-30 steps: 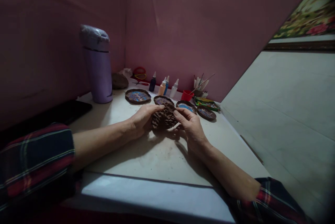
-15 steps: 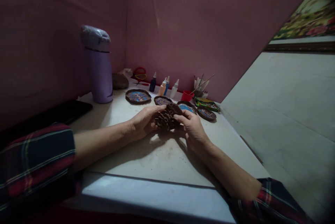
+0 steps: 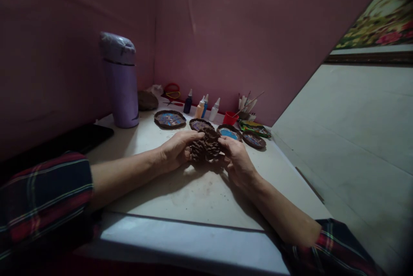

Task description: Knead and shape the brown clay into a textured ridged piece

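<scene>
A dark brown, ridged clay-like piece (image 3: 205, 146) is held between both hands above the white table (image 3: 206, 194). My left hand (image 3: 178, 149) grips its left side, thumb along the upper edge and the other fingers partly hidden behind. On the right side my right hand (image 3: 237, 155) pinches the piece between thumb and fingers. Just behind it lie a brown-rimmed dish with purple paint (image 3: 200, 125) and another with blue paint (image 3: 229, 133).
A tall purple bottle (image 3: 121, 80) stands at the left, near a brown lump (image 3: 147, 100). Farther back are a larger painted dish (image 3: 169, 119), small paint bottles (image 3: 199, 108), a red cup (image 3: 230, 118), brushes and scissors. A small dish (image 3: 254, 139) lies right.
The brown piece has turned between my hands, so more of its ridged surface faces me. My right thumb has shifted to its upper right edge.
</scene>
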Motion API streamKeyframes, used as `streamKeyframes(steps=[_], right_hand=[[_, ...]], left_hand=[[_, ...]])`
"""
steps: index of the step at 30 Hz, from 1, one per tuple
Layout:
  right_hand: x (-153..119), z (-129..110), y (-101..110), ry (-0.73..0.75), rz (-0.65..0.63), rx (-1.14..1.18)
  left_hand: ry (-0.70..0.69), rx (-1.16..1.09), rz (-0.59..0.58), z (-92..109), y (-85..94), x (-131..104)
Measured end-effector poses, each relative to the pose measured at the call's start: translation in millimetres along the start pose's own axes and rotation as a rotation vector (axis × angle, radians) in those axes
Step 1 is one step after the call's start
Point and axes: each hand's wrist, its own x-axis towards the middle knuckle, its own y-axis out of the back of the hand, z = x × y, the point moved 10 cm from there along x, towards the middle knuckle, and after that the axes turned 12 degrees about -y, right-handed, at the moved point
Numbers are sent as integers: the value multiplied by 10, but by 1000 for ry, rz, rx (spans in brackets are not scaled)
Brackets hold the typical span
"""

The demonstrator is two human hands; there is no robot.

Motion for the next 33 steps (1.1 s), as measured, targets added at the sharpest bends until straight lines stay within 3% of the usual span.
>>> streamKeyframes(steps=[8,13,25,33], right_hand=[[-1,15,-22,-4,-11,-36],[-23,22,-64,-7,-33,-55],[-15,38,-116,-4,-71,-99],[-1,22,-37,9,-15,-89]], left_hand=[[-49,73,40,18,73,22],[-94,84,-7,28,67,42],[-84,210,130,71,178,29],[-27,33,-27,10,-2,26]])
